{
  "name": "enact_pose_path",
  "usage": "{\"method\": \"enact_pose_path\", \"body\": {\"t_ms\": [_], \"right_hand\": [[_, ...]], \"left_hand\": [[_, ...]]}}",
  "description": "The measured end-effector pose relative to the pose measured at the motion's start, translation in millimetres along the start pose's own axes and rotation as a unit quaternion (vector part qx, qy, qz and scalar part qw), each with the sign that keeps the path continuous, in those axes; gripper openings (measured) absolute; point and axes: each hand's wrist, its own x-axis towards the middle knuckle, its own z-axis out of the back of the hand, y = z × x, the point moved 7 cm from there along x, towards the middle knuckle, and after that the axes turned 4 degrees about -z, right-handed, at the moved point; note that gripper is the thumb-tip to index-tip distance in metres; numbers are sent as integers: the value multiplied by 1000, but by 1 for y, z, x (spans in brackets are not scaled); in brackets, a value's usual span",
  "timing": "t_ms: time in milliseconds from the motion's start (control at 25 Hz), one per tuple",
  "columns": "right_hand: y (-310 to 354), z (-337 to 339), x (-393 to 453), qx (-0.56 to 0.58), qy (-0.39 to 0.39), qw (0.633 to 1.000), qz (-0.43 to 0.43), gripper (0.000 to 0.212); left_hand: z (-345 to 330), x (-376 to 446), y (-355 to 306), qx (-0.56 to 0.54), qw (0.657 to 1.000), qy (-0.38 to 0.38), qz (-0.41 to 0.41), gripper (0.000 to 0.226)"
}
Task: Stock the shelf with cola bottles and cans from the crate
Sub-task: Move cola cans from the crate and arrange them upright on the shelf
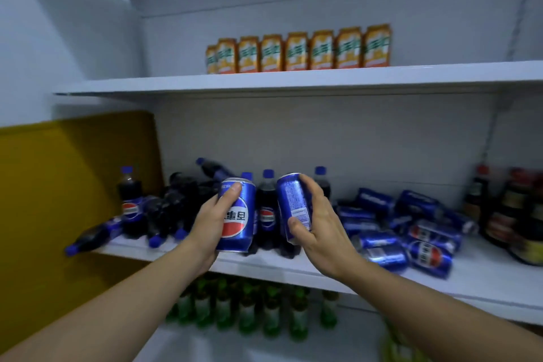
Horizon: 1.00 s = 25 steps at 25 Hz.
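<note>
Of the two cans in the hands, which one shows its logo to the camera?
The can in the left hand; the right hand's can shows only small print.

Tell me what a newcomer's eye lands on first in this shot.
Two blue cola cans held up mid-frame: the left hand grips the logo can, the right hand the tilted can. Behind them the middle shelf holds fallen cola bottles at left and a heap of toppled cans at right.
</note>
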Motion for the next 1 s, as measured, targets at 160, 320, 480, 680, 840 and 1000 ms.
{"method": "enact_pose_path", "body": {"t_ms": [160, 320, 480, 680, 840, 1000], "right_hand": [[-34, 60, -22, -7, -22, 997, -78, 64], [-69, 119, -49, -51, -71, 985, -152, 61], [-117, 162, -69, -26, -86, 970, -225, 58], [-174, 182, -46, -3, -146, 952, -270, 52], [-225, 203, -31, 26, -235, 924, -299, 39], [-265, 241, -37, 14, -294, 894, -337, 33]], "left_hand": [[-69, 9, 24, 33, 994, 91, 58, 42], [-130, 8, 43, 92, 972, 180, 123, 42], [-186, 20, 65, 148, 948, 240, 146, 61], [-211, 80, 95, 189, 948, 213, 141, 54], [-240, 107, 132, 156, 952, 212, 158, 46], [-305, 122, 161, 187, 926, 297, 136, 65]]}}
